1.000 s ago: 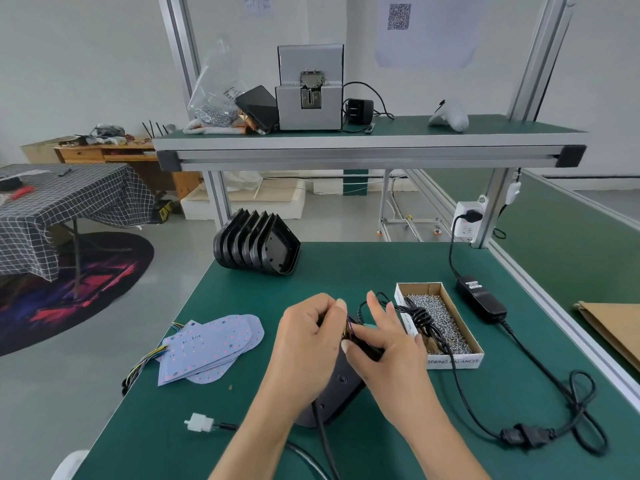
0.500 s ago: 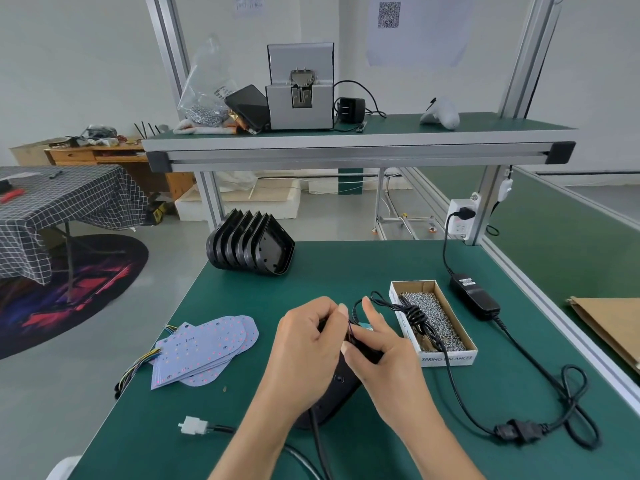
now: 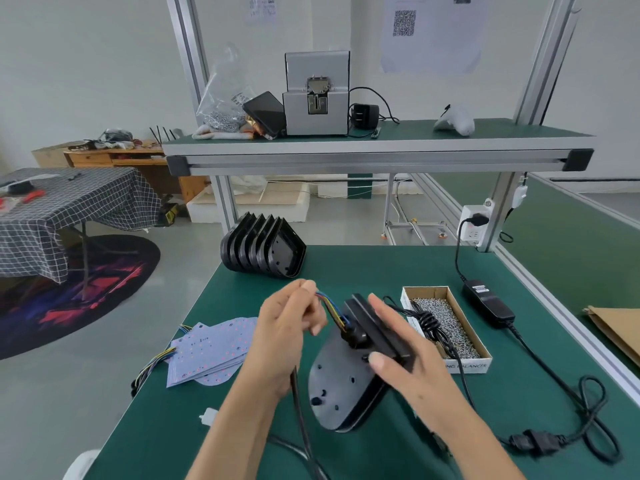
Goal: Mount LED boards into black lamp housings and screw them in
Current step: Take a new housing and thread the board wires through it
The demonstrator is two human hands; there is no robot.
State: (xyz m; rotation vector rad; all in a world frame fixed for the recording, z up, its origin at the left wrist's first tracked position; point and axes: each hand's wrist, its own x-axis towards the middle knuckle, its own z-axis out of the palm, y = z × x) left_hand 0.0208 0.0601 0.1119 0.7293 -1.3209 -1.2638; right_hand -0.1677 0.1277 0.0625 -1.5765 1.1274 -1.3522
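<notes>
— Left hand (image 3: pixel 282 336), centre of the frame: fingers pinched together on the coloured wires (image 3: pixel 327 303) running out of the back of the lamp housing (image 3: pixel 341 379).

— And the right hand (image 3: pixel 408 351)?

— Thumb and fingers clamp the housing's raised black bracket, holding the shell tilted above the green table (image 3: pixel 398 268).

— What could go wrong?

— My guess: a hard tug on the wires could strain them where they pass through the black grommet, or the shell could twist out of the right hand's grip, since it holds only by the bracket.

— Where are the LED boards (image 3: pixel 214 351)?

— Fanned in a stack at the lower left, well apart from the held housing. More housings (image 3: pixel 263 251) stand nested above centre.

— Screws?

— Screw box (image 3: pixel 446 323) sits just right of the right hand, with a coiled black cable (image 3: pixel 427 322) draped over its near edge. A careless swing of the shell could catch that cable and spill the box.
</notes>
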